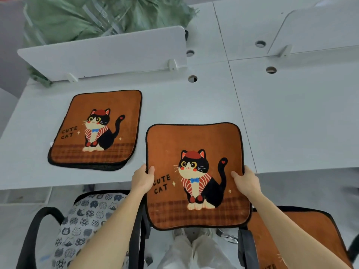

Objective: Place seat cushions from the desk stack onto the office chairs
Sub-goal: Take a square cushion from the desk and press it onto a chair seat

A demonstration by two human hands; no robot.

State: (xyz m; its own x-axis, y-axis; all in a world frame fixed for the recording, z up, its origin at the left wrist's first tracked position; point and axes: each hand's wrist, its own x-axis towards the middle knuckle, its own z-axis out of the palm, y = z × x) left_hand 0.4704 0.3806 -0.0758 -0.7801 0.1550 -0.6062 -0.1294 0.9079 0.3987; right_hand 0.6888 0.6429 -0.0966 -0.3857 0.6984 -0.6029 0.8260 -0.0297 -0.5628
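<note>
Carrying step: left hand [142, 180] and right hand [246, 183] hold a cushion [196, 171] at lower centre, fingers gripping its side edges, just off the desk [291, 123] edge. The stack [97, 129] lies at centre left. Next it probably wants lowering flat onto the lower-left chair [32, 237].

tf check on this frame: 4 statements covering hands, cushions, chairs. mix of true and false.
1. Both hands hold one cushion. True: the left hand and right hand grip the held cushion by its side edges.
2. The desk has no cushions on it. False: a stack of orange cushions lies on the desk.
3. The right chair already has an orange cushion. True: the right chair carries a placed cushion.
4. The left chair has an orange cushion. False: the left chair has a grey cat-print cover.
</note>
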